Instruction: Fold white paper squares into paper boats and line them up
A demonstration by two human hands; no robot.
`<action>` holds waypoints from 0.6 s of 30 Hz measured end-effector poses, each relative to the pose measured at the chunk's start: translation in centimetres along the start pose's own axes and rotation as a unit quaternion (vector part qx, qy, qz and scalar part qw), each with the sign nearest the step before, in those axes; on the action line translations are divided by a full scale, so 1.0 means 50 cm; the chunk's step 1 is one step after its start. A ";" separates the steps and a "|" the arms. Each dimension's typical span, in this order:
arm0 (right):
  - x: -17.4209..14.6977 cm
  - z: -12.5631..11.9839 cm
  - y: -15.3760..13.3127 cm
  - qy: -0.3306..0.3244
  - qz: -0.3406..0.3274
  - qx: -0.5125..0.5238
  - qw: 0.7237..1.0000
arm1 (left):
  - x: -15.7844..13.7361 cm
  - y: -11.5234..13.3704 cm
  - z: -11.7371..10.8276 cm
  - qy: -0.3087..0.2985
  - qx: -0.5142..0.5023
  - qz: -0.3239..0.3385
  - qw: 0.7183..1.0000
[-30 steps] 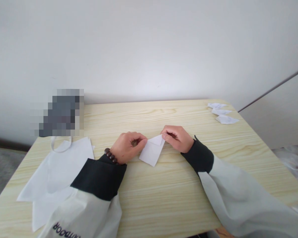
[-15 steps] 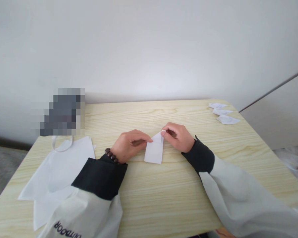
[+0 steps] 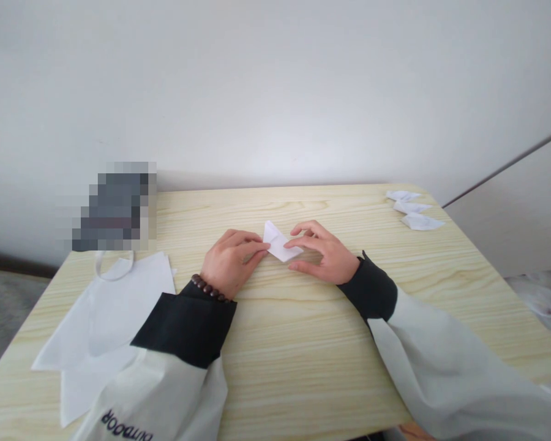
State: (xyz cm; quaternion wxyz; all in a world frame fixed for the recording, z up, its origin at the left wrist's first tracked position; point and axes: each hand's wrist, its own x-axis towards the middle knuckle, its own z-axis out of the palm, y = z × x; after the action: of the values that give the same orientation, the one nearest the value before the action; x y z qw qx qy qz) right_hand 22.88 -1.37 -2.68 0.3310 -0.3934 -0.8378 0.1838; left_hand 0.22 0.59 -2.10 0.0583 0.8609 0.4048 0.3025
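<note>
A small piece of folded white paper [image 3: 278, 242] with pointed corners lies between my hands near the middle of the table. My left hand [image 3: 232, 257] pinches its left edge between thumb and fingers. My right hand [image 3: 324, 248] is at its right side with fingers apart; the index fingertip touches the paper and the thumb is held off below it. At the far right of the table lie three folded white paper pieces [image 3: 421, 222], pointed at their ends and set one behind another.
Flat white paper sheets [image 3: 119, 312] overlap on the left of the wood-grain table [image 3: 303, 361], partly under my left sleeve. A white loop [image 3: 114, 277] rests at their top edge. A blurred dark object [image 3: 112, 208] stands at the back left. Behind is a white wall [image 3: 275, 92].
The paper has gone from an upright strip with a slanted top to a smaller pointed shape turned diagonally. My right hand has let go of its corner and spread its fingers.
</note>
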 end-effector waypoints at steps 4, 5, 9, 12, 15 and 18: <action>0.001 0.001 0.003 0.001 -0.012 -0.006 1.000 | 0.000 0.004 -0.001 -0.018 0.016 0.012 1.000; 0.001 0.001 0.003 0.007 -0.015 -0.013 1.000 | 0.000 0.006 -0.001 -0.026 0.017 0.019 0.999; 0.003 0.000 0.002 0.021 -0.025 -0.078 0.996 | -0.002 0.015 -0.001 -0.054 0.050 0.038 0.997; 0.003 -0.003 0.000 0.028 -0.022 -0.125 0.991 | -0.004 0.021 -0.001 -0.077 0.075 0.049 0.993; 0.004 -0.004 0.001 0.031 -0.021 -0.136 0.990 | -0.005 0.025 -0.003 -0.095 0.088 0.050 0.990; 0.006 -0.001 0.002 0.013 -0.010 -0.111 0.994 | -0.004 0.029 -0.005 -0.117 0.102 0.049 0.987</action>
State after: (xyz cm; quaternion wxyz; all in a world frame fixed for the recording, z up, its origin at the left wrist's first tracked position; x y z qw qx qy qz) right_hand 22.82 -1.08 -2.57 0.2980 -0.4213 -0.8527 0.0815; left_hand 0.93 -0.55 -1.50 0.0024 0.9105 0.3816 0.1595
